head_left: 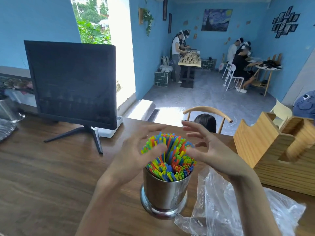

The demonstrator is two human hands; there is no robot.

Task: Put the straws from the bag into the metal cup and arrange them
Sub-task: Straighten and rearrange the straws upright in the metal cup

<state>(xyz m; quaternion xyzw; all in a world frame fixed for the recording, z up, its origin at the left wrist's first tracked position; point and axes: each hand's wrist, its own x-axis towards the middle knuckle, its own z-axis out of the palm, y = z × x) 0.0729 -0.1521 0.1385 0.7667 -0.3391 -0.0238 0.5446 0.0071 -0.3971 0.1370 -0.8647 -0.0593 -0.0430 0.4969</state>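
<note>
The left hand [136, 150] hovered at the centre of the frame with fingers spread and loosely bent, its thumb resting against the tops of the straws [168, 155]; it gripped nothing. The right hand [206, 147] mirrored it just right of centre, fingers fanned and relaxed around the far side of the bundle, likewise holding nothing. Between them the straws — blue, green, yellow, orange — stood packed in the metal cup [164, 193] at lower centre, fanning outward and leaning unevenly, with a hollow near the middle; the loading step looked finished, and the arranging step seemed to be the one in hand. The next move probably called for light, even pressure from both palms to gather the splayed tops without tipping the cup; its narrow foot suggested it could rock if pushed from one side only.

The bag [238, 201], clear and crumpled, lay at lower right, just beside the cup's base, and appeared empty. All of it sat on a dark wooden table [42, 176]; a monitor [71, 82] on a splayed stand occupied the upper left, and a pale wooden box [272, 150] stood at the right edge. Beyond the table, in the upper right, a blue-walled room held people working at tables; a painting hung on the far wall, and a bright doorway opened at upper centre.
</note>
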